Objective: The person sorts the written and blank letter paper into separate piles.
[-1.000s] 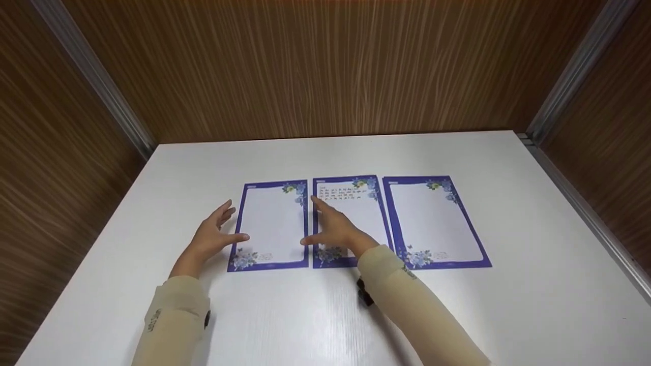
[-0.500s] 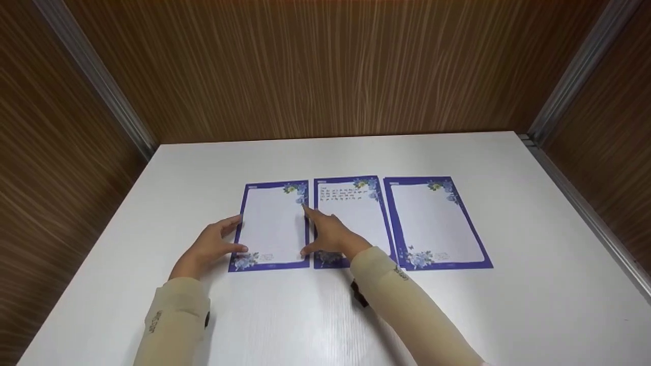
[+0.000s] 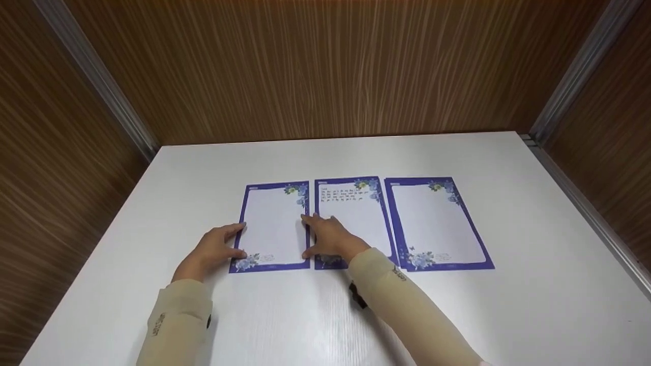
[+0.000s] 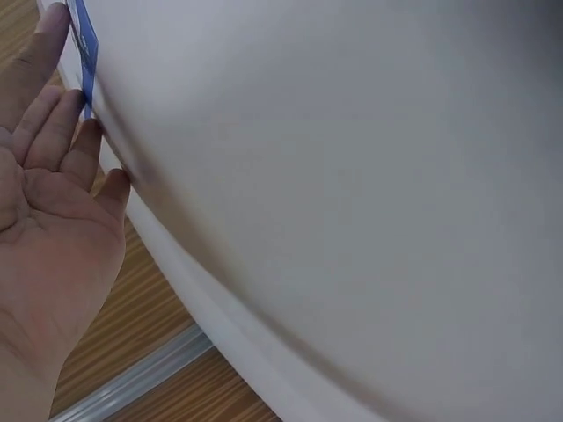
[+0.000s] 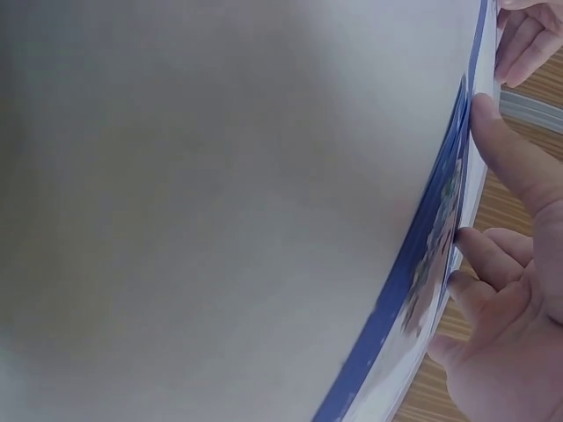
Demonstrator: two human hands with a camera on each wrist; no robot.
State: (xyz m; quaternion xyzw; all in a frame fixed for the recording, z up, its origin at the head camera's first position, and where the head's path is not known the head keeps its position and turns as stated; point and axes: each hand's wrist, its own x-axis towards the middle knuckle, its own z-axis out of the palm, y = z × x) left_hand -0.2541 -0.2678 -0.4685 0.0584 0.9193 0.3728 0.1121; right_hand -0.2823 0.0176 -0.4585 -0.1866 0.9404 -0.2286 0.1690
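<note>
A blank sheet of letter paper point(image 3: 272, 223) with a purple border and blue flowers lies flat at the left of a row. Beside its left edge is my left hand point(image 3: 211, 249), thumb and fingertips at the lower part of that edge. My right hand point(image 3: 330, 238) reaches across the middle sheet point(image 3: 351, 218), which bears several handwritten lines at its top. Its thumb and fingertips come to the left sheet's right edge. Both hands have thumb and fingers spread, as the left wrist view of the left hand point(image 4: 62, 193) and the right wrist view of the right hand point(image 5: 519, 290) show.
To the right lies another blank bordered sheet point(image 3: 437, 223), with more purple edge peeking out along its left side. All rest on a white table point(image 3: 274, 315). Brown wood-grain panels point(image 3: 325, 71) with metal corner strips point(image 3: 96, 76) enclose the back and sides.
Both hands have come down and slightly nearer the body, onto the lower side edges of the left sheet. The right hand now uncovers more of the handwriting. The sheets stay in place.
</note>
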